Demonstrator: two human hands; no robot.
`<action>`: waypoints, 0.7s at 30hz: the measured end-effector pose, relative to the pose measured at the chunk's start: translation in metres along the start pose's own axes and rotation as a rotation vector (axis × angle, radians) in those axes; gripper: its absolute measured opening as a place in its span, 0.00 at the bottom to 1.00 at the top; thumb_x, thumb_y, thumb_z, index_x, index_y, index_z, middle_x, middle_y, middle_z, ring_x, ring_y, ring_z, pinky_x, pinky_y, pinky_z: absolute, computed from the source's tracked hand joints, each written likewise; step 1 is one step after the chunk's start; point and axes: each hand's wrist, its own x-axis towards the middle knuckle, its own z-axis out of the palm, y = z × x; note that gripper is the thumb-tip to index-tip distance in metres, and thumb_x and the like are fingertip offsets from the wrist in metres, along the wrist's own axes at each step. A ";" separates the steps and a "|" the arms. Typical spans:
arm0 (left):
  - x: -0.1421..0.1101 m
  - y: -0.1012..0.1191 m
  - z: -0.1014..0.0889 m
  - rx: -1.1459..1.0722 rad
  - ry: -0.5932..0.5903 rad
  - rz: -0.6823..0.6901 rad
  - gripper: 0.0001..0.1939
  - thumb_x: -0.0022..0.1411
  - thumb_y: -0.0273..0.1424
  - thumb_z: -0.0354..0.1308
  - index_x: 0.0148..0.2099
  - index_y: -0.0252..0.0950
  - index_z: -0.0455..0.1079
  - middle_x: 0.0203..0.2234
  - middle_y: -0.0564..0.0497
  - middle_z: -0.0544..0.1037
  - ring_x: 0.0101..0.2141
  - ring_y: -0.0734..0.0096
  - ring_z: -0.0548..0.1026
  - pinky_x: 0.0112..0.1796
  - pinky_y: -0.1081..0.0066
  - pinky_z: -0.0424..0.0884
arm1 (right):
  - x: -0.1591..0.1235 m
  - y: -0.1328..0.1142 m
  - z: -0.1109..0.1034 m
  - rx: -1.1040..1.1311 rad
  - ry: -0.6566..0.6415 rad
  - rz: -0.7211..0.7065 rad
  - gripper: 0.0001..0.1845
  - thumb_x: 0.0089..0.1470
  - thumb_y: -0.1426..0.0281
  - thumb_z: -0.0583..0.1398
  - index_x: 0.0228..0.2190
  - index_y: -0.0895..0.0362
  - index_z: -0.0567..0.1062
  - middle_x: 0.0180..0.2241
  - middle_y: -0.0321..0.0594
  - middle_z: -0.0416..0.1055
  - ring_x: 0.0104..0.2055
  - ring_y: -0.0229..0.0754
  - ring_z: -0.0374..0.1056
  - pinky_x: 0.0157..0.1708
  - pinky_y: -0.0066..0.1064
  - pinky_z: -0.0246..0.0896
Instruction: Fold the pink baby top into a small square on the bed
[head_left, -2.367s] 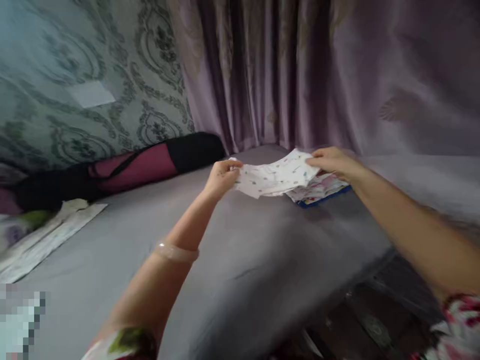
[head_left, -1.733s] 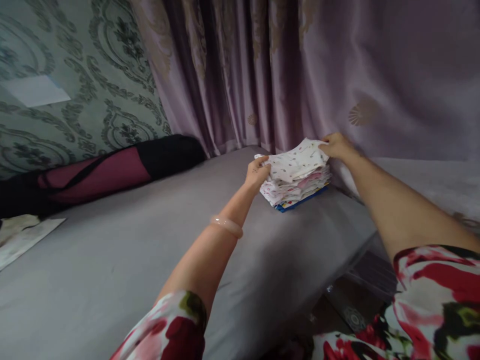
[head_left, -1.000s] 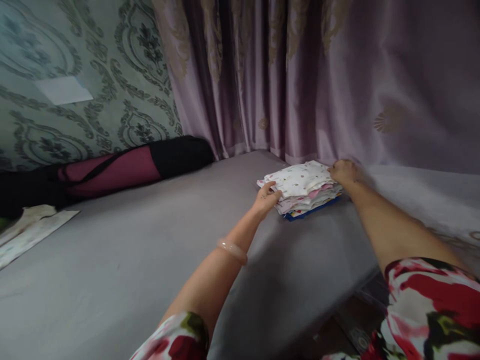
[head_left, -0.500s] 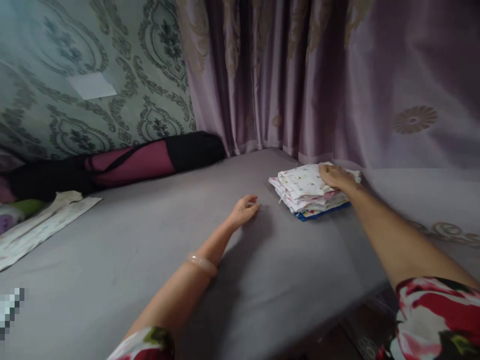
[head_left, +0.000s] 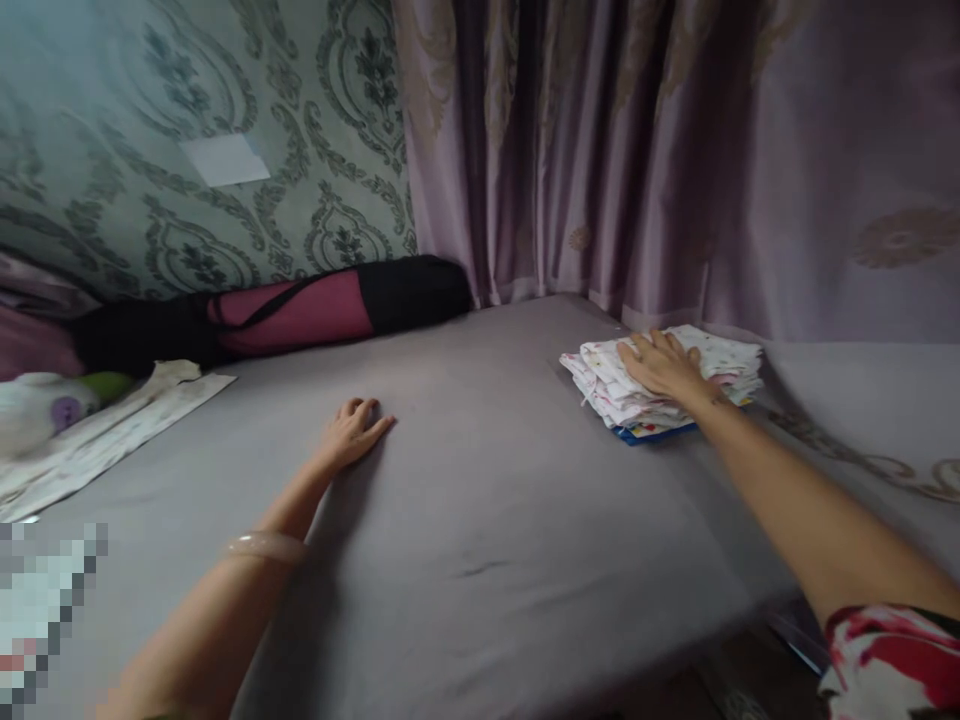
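On the right of the bed lies a stack of folded clothes [head_left: 720, 350], mostly white with small coloured prints and a blue piece at the bottom. My right hand [head_left: 661, 366] rests palm down on top of the stack, fingers spread, gripping nothing. My left hand [head_left: 356, 432], with a pale bangle [head_left: 266, 546] on that forearm, is low over the grey bed sheet [head_left: 465, 480]. Its fingers are apart and it holds nothing; whether it touches the sheet I cannot tell. A light printed garment [head_left: 142, 425] lies spread out at the far left.
Along the wall lies a long black and maroon bag [head_left: 300, 315]. A white stuffed toy [head_left: 37, 410] sits at the left edge. Purple curtains [head_left: 555, 150] hang behind the stack. The bed's front edge runs across the lower right. A blurred-out patch [head_left: 37, 610] covers the lower left corner.
My left hand has moved left across the sheet, away from the stack. My right hand has shifted left on top of the stack, its fingers now spread. The view has turned slightly left.
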 end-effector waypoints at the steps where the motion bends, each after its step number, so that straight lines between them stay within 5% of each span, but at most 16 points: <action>1: -0.001 -0.009 -0.001 0.005 -0.006 -0.021 0.31 0.66 0.48 0.47 0.65 0.37 0.59 0.63 0.38 0.61 0.60 0.51 0.63 0.57 0.60 0.58 | 0.001 0.001 0.002 -0.028 -0.004 -0.001 0.36 0.64 0.50 0.38 0.62 0.56 0.61 0.66 0.55 0.52 0.67 0.61 0.46 0.60 0.64 0.40; 7: -0.010 -0.037 -0.007 0.036 0.030 -0.104 0.28 0.70 0.46 0.40 0.66 0.39 0.58 0.63 0.39 0.61 0.60 0.52 0.62 0.56 0.60 0.58 | 0.011 0.011 -0.001 -0.031 -0.088 0.081 0.42 0.59 0.47 0.35 0.65 0.56 0.56 0.69 0.53 0.45 0.69 0.59 0.41 0.63 0.59 0.40; 10: -0.013 -0.037 -0.008 0.063 0.061 -0.102 0.26 0.71 0.43 0.39 0.65 0.39 0.59 0.61 0.39 0.63 0.60 0.54 0.61 0.58 0.59 0.55 | 0.010 -0.010 -0.004 0.057 0.181 0.012 0.42 0.58 0.46 0.33 0.65 0.52 0.55 0.65 0.60 0.53 0.69 0.56 0.45 0.62 0.59 0.42; 12: -0.012 -0.036 -0.008 0.074 0.080 -0.083 0.25 0.71 0.42 0.39 0.64 0.39 0.59 0.60 0.40 0.64 0.60 0.55 0.60 0.58 0.59 0.54 | 0.002 -0.043 0.000 0.133 0.352 -0.138 0.39 0.59 0.47 0.33 0.65 0.46 0.54 0.63 0.55 0.57 0.68 0.52 0.47 0.63 0.53 0.44; 14: -0.012 -0.037 -0.006 0.077 0.098 -0.073 0.26 0.71 0.42 0.38 0.64 0.38 0.59 0.60 0.39 0.63 0.61 0.54 0.59 0.58 0.58 0.54 | -0.012 -0.088 0.013 0.191 0.360 -0.322 0.36 0.60 0.50 0.34 0.63 0.47 0.56 0.61 0.54 0.61 0.67 0.49 0.51 0.63 0.46 0.47; 17: -0.011 -0.040 -0.004 0.062 0.116 -0.061 0.26 0.71 0.43 0.38 0.64 0.37 0.59 0.61 0.38 0.63 0.61 0.52 0.58 0.58 0.57 0.54 | -0.041 -0.165 0.044 0.180 0.186 -0.599 0.34 0.61 0.53 0.38 0.60 0.55 0.64 0.60 0.55 0.63 0.65 0.51 0.55 0.63 0.43 0.50; 21: -0.011 -0.044 -0.002 0.019 0.117 -0.055 0.27 0.71 0.43 0.38 0.64 0.38 0.59 0.61 0.38 0.62 0.62 0.51 0.57 0.59 0.56 0.53 | -0.084 -0.253 0.084 0.148 -0.085 -0.785 0.32 0.62 0.57 0.44 0.60 0.60 0.64 0.63 0.56 0.58 0.65 0.54 0.55 0.62 0.47 0.53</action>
